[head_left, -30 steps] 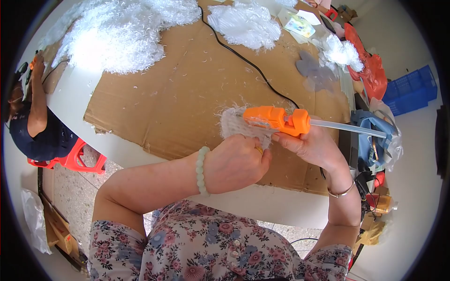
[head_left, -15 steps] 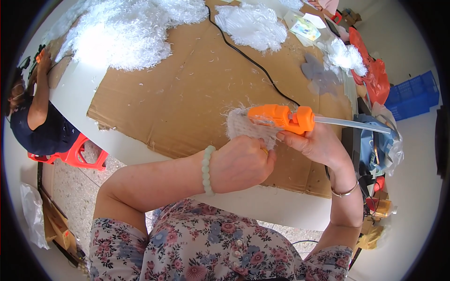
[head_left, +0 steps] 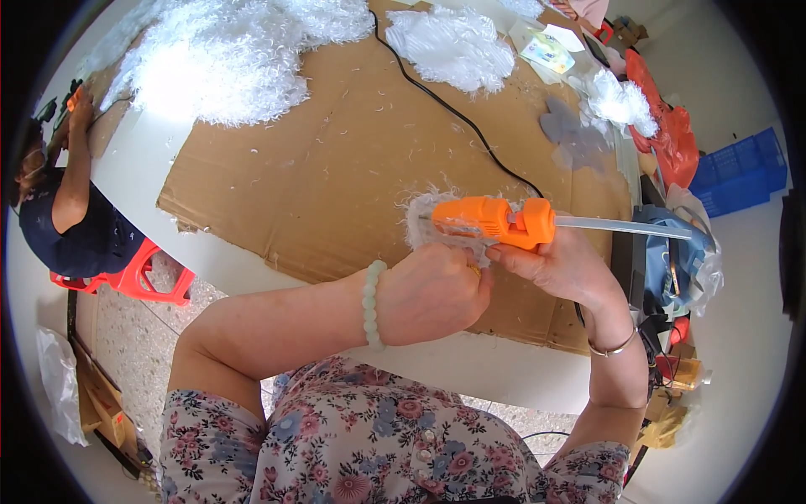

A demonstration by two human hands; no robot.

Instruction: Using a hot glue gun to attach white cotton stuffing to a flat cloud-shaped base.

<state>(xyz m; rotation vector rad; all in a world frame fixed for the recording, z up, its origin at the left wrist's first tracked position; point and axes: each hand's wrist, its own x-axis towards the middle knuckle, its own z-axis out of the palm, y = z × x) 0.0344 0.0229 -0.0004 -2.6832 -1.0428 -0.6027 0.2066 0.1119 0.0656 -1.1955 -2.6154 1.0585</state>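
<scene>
In my right hand (head_left: 571, 262) is an orange glue gun (head_left: 483, 220), with a long translucent glue stick (head_left: 625, 225) poking out of its back end. The gun's nozzle end points left, over a small fuzzy white piece of fabric (head_left: 417, 220). My left hand (head_left: 437, 290) is closed on the near edge of that piece, its fingers curled under and partly hidden. A pale green bead bracelet (head_left: 369, 304) circles my left wrist, and a metal bangle (head_left: 613, 344) my right.
Brown cardboard (head_left: 327, 160) covers much of the white table. A large heap of shaggy white material (head_left: 227, 59) lies far left, a smaller white pile (head_left: 449, 46) at the back. A black cord (head_left: 453, 109) crosses the cardboard. At the left, another person (head_left: 71, 202) works beside a red stool (head_left: 147, 277).
The glue gun has moved slightly left and a little down over the fuzzy white piece, my right hand along with it. My left hand has stayed almost still.
</scene>
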